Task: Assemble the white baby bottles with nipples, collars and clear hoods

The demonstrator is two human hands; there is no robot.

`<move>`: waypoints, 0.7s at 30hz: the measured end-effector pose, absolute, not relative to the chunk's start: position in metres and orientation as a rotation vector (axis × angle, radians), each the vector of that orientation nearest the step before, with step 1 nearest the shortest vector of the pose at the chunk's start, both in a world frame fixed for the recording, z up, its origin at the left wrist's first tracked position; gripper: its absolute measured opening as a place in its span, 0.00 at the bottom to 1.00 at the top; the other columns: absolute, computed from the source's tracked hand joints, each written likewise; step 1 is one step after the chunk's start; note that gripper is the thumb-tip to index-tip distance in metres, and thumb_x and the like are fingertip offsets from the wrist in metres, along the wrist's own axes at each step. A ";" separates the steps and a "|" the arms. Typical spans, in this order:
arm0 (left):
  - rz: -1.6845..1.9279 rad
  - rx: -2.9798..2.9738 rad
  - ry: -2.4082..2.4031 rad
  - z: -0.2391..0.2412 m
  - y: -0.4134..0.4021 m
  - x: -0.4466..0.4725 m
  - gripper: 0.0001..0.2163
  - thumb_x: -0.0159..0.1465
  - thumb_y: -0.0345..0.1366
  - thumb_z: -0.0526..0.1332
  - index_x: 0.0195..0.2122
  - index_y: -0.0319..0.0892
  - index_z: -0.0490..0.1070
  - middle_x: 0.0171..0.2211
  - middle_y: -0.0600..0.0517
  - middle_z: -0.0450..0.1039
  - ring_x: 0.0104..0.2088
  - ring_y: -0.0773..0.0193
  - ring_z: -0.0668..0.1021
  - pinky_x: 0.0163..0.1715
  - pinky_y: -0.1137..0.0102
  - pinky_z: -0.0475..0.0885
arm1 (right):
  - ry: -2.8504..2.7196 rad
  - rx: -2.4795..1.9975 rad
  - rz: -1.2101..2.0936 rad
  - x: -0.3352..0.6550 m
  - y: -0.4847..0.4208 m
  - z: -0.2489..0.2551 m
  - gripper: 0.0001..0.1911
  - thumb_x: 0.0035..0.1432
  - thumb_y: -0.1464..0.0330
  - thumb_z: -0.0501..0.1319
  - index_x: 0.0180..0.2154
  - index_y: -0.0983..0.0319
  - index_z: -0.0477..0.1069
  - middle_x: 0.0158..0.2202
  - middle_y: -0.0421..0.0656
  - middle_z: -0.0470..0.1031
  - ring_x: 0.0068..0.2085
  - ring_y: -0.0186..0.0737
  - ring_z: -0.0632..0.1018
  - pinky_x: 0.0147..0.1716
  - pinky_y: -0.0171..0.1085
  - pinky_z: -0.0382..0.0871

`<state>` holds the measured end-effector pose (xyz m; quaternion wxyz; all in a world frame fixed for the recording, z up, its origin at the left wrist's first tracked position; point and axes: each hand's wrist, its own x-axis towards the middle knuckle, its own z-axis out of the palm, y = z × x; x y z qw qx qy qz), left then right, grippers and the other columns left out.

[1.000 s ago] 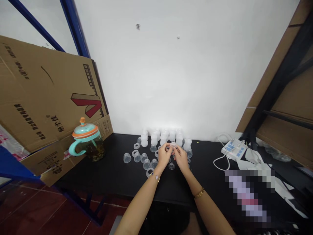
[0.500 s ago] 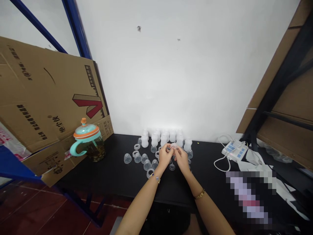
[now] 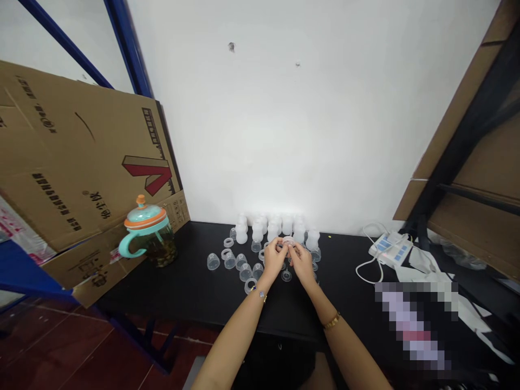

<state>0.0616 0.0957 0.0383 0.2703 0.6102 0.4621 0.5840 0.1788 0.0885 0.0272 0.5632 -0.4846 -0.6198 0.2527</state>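
Observation:
My left hand (image 3: 273, 258) and my right hand (image 3: 303, 261) meet over the black table (image 3: 195, 287), fingers pinched together on a small clear plastic ring part (image 3: 287, 241) held between them. Behind the hands stands a row of small white plastic bottles (image 3: 276, 227) against the wall. Several clear caps (image 3: 235, 261) and rings (image 3: 228, 242) lie loose on the table to the left of and around my hands.
A glass jug with a teal handle and orange-trimmed lid (image 3: 148, 233) stands at the left by a leaning cardboard box (image 3: 81, 173). A white device with a cable (image 3: 388, 248) lies at the right. Dark shelving (image 3: 463, 162) rises on the right.
Both hands stay together on the small part with only slight finger movement. The view has shifted a little.

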 end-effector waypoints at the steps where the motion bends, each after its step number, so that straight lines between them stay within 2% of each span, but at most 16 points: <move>1: 1.575 1.646 1.241 0.038 0.096 0.062 0.11 0.64 0.42 0.59 0.37 0.40 0.75 0.26 0.53 0.75 0.23 0.67 0.73 0.27 0.73 0.64 | -1.463 -1.145 0.590 0.179 0.088 0.027 0.26 0.63 0.48 0.54 0.43 0.62 0.77 0.24 0.42 0.77 0.18 0.39 0.72 0.20 0.36 0.65; 7: 1.590 1.657 1.301 0.039 0.096 0.061 0.09 0.63 0.39 0.59 0.35 0.41 0.74 0.26 0.53 0.74 0.24 0.67 0.73 0.28 0.73 0.64 | -1.467 -1.167 0.578 0.178 0.088 0.027 0.27 0.62 0.48 0.54 0.44 0.63 0.77 0.25 0.43 0.78 0.19 0.39 0.72 0.20 0.37 0.65; 12: 1.590 1.647 1.297 0.039 0.096 0.060 0.09 0.63 0.40 0.59 0.35 0.40 0.74 0.24 0.55 0.72 0.22 0.68 0.71 0.27 0.73 0.63 | -1.470 -1.163 0.574 0.178 0.088 0.026 0.28 0.62 0.48 0.54 0.47 0.63 0.77 0.25 0.43 0.77 0.20 0.40 0.73 0.20 0.36 0.65; 21: 1.593 1.666 1.199 0.036 0.096 0.061 0.10 0.63 0.41 0.59 0.39 0.40 0.75 0.29 0.52 0.76 0.23 0.68 0.73 0.26 0.74 0.66 | -1.457 -1.154 0.580 0.179 0.088 0.026 0.26 0.64 0.49 0.53 0.44 0.63 0.76 0.25 0.42 0.77 0.19 0.38 0.72 0.21 0.36 0.65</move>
